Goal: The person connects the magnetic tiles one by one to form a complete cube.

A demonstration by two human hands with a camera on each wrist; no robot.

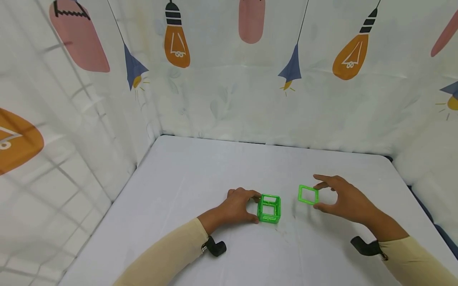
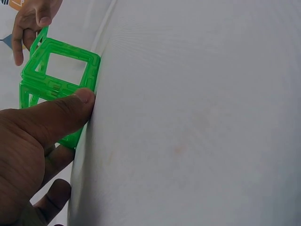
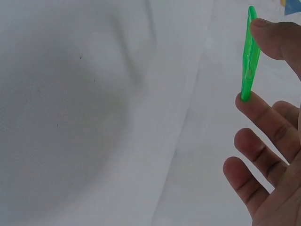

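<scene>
In the head view, a see-through green cube built from square frame-like magnetic tiles stands on the white table. My left hand grips it at its left side. The left wrist view puts the thumb against a lower part of the green cube, with a finger on the opposite side. To the right of the cube, my right hand pinches a single green square magnetic tile. Seen edge-on in the right wrist view, that tile sits between thumb and index fingertip, the other fingers spread below.
The white table reaches back to a white cloth wall printed with lamps and bulbs. More cloth hangs along the left and right sides. Black wrist mounts stick out from both sleeves.
</scene>
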